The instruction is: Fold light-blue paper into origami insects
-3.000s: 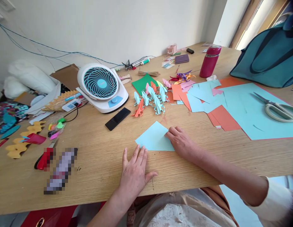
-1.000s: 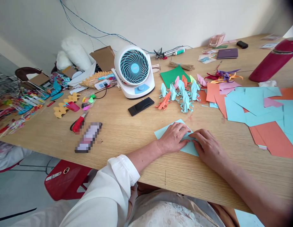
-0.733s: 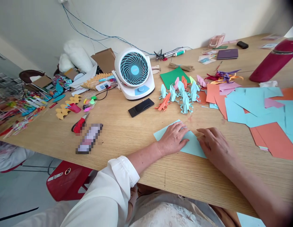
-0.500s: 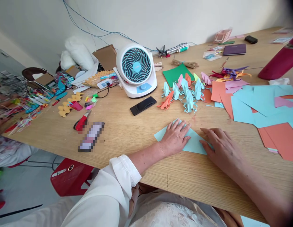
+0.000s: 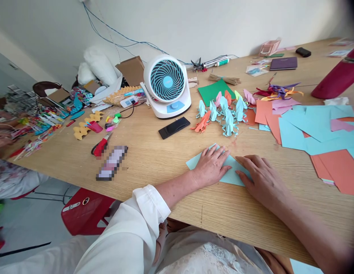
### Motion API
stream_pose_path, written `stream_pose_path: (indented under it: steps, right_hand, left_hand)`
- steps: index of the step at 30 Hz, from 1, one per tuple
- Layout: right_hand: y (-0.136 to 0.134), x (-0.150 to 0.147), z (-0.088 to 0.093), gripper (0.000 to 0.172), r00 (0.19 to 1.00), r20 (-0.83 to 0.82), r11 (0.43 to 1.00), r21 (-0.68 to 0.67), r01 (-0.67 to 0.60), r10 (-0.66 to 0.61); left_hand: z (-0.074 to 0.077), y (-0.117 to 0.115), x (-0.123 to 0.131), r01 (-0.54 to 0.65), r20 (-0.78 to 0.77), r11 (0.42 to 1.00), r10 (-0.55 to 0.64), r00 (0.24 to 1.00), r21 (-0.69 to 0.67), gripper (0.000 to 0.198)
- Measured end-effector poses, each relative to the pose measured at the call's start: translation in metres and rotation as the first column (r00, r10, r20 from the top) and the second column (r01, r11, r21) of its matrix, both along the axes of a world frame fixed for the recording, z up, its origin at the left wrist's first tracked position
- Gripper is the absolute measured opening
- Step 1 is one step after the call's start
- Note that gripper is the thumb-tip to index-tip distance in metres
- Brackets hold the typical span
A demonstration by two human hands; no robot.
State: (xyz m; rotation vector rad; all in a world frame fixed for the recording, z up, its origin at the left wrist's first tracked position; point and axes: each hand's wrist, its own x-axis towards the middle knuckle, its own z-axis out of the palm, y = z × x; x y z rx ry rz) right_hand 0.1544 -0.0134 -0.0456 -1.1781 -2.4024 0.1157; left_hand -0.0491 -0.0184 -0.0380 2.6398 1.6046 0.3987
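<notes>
A light blue sheet of paper (image 5: 232, 176), folded into a triangle, lies flat on the wooden table in front of me. My left hand (image 5: 211, 164) presses on it with the palm down and the fingers spread. At the paper's right end is my right hand (image 5: 258, 173), its fingertips and thumb touching the sheet there and a gap between index finger and thumb. That right corner is hidden under the hand. Just beyond the paper stand several folded paper figures, mostly light blue (image 5: 228, 123), with an orange one (image 5: 202, 122) at their left.
Loose light blue sheets (image 5: 294, 133) and orange sheets (image 5: 338, 167) cover the right side. A white fan (image 5: 167, 85) stands at the back behind a black phone (image 5: 174, 127). Red-handled scissors (image 5: 100, 147) lie left; a dark red bottle (image 5: 334, 78) stands at far right.
My right hand has slid slightly left along the paper, toward my left hand. My left hand stays in place on the sheet. The view has shifted slightly.
</notes>
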Motion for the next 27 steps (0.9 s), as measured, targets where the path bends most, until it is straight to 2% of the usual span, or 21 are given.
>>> stream_pose_path:
  steps: [11, 17, 21, 24, 27]
  right_hand:
    - [-0.004, -0.002, 0.003, 0.038, 0.999, 0.011, 0.999, -0.018, -0.05, 0.05]
    - [-0.002, 0.0, 0.002, 0.037, 0.996, 0.014, 0.997, -0.001, -0.083, 0.083]
    - [0.001, 0.001, 0.002, 0.037, 0.996, -0.008, 0.996, -0.016, -0.091, 0.091]
    - [0.003, 0.003, 0.002, 0.036, 0.996, -0.041, 0.996, -0.04, -0.078, 0.076]
    - [0.005, 0.005, 0.001, 0.035, 0.996, -0.063, 0.996, -0.071, -0.063, 0.058]
  left_hand:
    - [0.012, -0.016, 0.003, -0.049, -0.09, 0.999, 0.051, 0.995, 0.016, 0.056]
    - [0.03, -0.012, -0.002, -0.003, -0.129, 1.0, 0.002, 0.992, -0.008, 0.058]
    - [0.053, 0.002, -0.003, 0.008, -0.21, 0.994, -0.031, 0.977, -0.112, 0.065]
    - [0.068, 0.012, 0.003, 0.03, -0.27, 0.963, -0.105, 0.957, -0.269, 0.066]
    - [0.078, 0.016, 0.01, 0.034, -0.298, 0.924, -0.157, 0.941, -0.38, 0.064]
